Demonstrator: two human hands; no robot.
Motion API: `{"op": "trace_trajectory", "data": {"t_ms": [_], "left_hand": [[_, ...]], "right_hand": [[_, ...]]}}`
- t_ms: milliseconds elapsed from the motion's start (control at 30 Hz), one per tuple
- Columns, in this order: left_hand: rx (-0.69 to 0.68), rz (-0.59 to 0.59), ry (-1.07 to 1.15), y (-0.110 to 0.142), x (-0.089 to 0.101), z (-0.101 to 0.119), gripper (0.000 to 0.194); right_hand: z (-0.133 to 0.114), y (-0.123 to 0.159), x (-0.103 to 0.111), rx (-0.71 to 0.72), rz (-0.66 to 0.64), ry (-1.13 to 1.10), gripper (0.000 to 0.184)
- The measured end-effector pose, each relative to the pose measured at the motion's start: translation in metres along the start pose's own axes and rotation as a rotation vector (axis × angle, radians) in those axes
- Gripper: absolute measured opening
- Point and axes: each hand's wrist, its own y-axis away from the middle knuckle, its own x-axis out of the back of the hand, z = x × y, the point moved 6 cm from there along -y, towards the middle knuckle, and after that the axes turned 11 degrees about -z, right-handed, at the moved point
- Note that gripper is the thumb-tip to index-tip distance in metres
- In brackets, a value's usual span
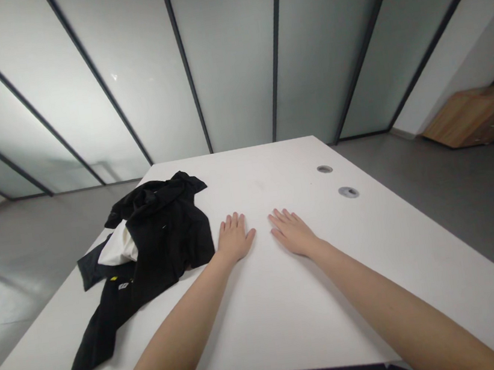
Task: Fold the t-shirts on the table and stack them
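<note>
My left hand (234, 238) lies flat on the white table (289, 301), palm down, fingers stretched out and holding nothing. My right hand (292, 232) rests flat beside it, a little apart, fingers also extended and empty. Left of my left hand lies a crumpled black garment (163, 238) with a white lining or inner piece (119, 250) showing. Its edge lies just beside my left wrist; I cannot tell whether they touch. One black sleeve trails toward the table's near left edge.
Two round grey cable holes (324, 169) (349, 192) sit in the tabletop at the right rear. Frosted glass panels with dark frames (230, 59) stand behind the table. A wooden cabinet (474, 115) is on the grey floor at far right.
</note>
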Motion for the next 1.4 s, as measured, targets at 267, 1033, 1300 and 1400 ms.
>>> {"op": "trace_trajectory", "data": {"t_ms": [267, 1033, 1300, 1400], "left_hand": [[-0.012, 0.019, 0.005, -0.002, -0.003, -0.002, 0.073], [-0.137, 0.039, 0.329, 0.012, 0.038, -0.009, 0.035], [0.413, 0.319, 0.105, 0.032, 0.062, -0.089, 0.042], [0.526, 0.192, 0.051, 0.031, 0.049, -0.109, 0.054]], "right_hand": [[0.002, 0.000, 0.000, 0.018, 0.024, -0.028, 0.061], [0.047, 0.025, 0.036, 0.018, 0.597, -1.032, 0.038], [0.057, 0.019, 0.035, -0.021, 0.622, -1.083, 0.038], [0.052, 0.020, 0.035, -0.012, 0.611, -1.074, 0.038]]}}
